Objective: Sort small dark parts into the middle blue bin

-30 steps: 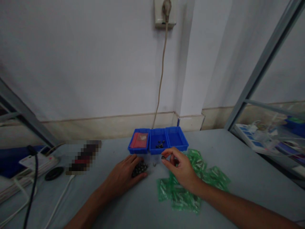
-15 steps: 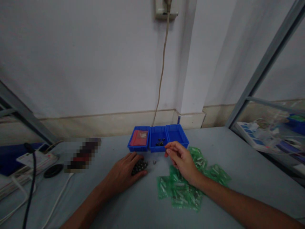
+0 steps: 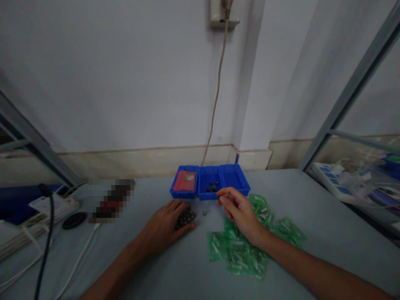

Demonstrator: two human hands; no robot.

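Observation:
My left hand (image 3: pixel 167 223) rests on the table, its fingers and thumb curled round a pile of small dark, shiny metal parts (image 3: pixel 185 217). A single metal part (image 3: pixel 204 213) lies apart, just right of that pile. My right hand (image 3: pixel 236 210) hovers near the front of the blue bins, thumb and fingertips drawn together. Whatever is between them is too small to make out. Several small dark parts lie in the middle blue bin (image 3: pixel 204 175). Green plastic packets (image 3: pixel 246 258) with light pieces inside spread beneath and beside my right hand.
The left blue bin (image 3: pixel 175 189) contains a red packet (image 3: pixel 185 181); the right blue bin (image 3: pixel 234 177) stands beside the middle one. Farther left are a pixelated object (image 3: pixel 112 202), a black round thing (image 3: pixel 74 221) and cables. Metal frame posts (image 3: pixel 346 87) rise at both sides.
The view has turned slightly, so everything sits a little farther right. Both hands keep nearly the same places and poses.

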